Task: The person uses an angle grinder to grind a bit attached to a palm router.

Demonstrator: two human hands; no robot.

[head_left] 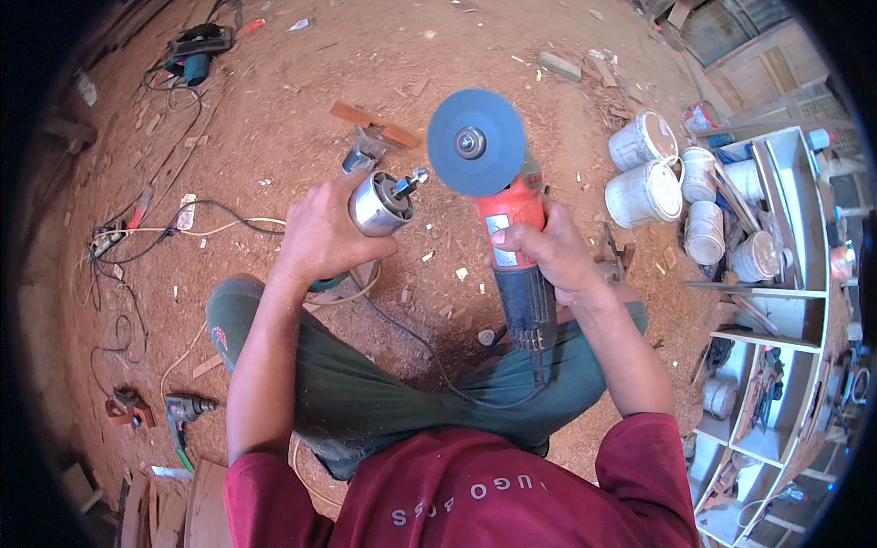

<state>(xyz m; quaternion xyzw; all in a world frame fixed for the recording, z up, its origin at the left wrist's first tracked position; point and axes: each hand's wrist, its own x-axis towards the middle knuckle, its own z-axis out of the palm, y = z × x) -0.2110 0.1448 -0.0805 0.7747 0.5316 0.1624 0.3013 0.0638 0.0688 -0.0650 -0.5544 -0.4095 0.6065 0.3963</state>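
My right hand (557, 251) is wrapped round the red and black body of an angle grinder (516, 219). Its blue-grey disc (493, 123) points away from me, facing up, and appears still. In my left hand (320, 228) is a trim router without its base (376, 208), a silver cylinder with the collet and a short bit (411, 183) toward the grinder's disc. The bit and the disc are apart. A cable (438, 361) runs from the grinder's rear across my lap. My left palm hides part of the router's body.
Past my left hand lie a clear plastic part (367, 148) and an orange-brown wooden piece (376, 125). A circular saw (196, 55), cables (164, 228) and a drill (187, 411) lie leftward. White buckets (644, 194) and a shelf unit (767, 342) stand right. Wood chips litter the floor.
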